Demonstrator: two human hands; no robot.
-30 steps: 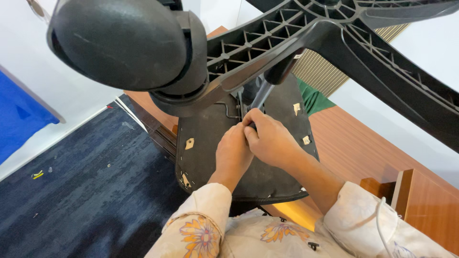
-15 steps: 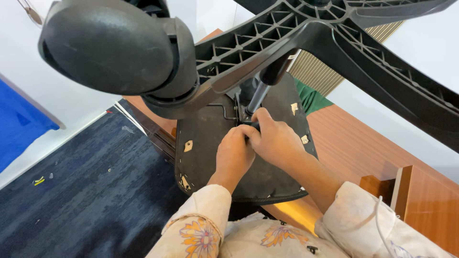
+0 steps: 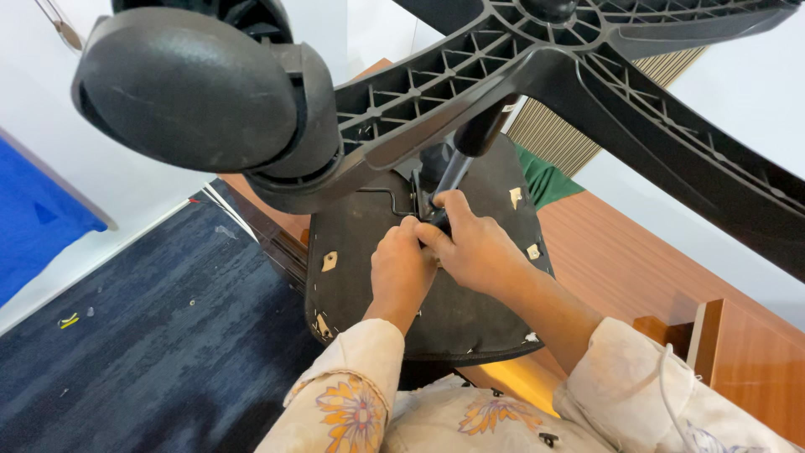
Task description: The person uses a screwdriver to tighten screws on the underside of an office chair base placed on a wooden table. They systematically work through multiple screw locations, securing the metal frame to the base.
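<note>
Head view, looking down: we see an upturned office chair, seat underside [image 3: 436, 310] facing up beneath both hands. Right hand [image 3: 474, 252] is curled tight around the base of the black gas cylinder [image 3: 459, 164], which runs up and away from the hand toward the star base [image 3: 587, 75]. Left hand [image 3: 401, 268] sits touching the right, fingers bent onto the mechanism just left of the cylinder; whether it grips anything we cannot tell. Right hand is nearer the cylinder. A caster wheel [image 3: 189, 88] looms above-left of the hands; wooden desk [image 3: 637, 268] lies to their right.
</note>
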